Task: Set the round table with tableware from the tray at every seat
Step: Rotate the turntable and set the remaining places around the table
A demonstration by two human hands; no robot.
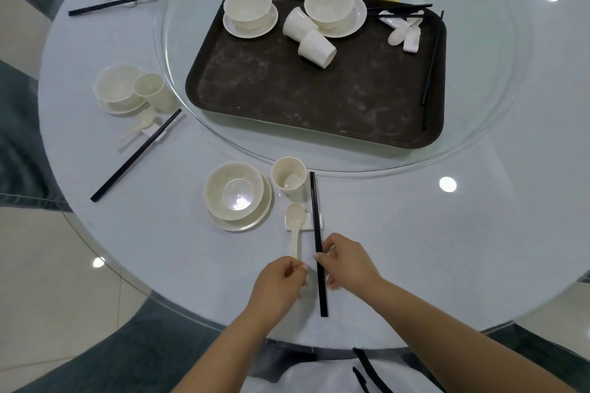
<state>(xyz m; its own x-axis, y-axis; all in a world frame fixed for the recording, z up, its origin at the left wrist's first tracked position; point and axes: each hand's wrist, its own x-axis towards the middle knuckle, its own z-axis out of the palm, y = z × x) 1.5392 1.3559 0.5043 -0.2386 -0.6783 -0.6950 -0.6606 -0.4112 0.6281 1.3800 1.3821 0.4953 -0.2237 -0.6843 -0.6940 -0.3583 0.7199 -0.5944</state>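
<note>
Lying straight across a white rest (304,223), black chopsticks (317,233) look slim.

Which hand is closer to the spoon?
Left. The left hand pinches the spoon by its handle end. The right hand sits just to the spoon's right, pinching the chopsticks.

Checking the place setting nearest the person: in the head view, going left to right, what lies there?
Bowl on its plate → cup → spoon → chopsticks
</note>
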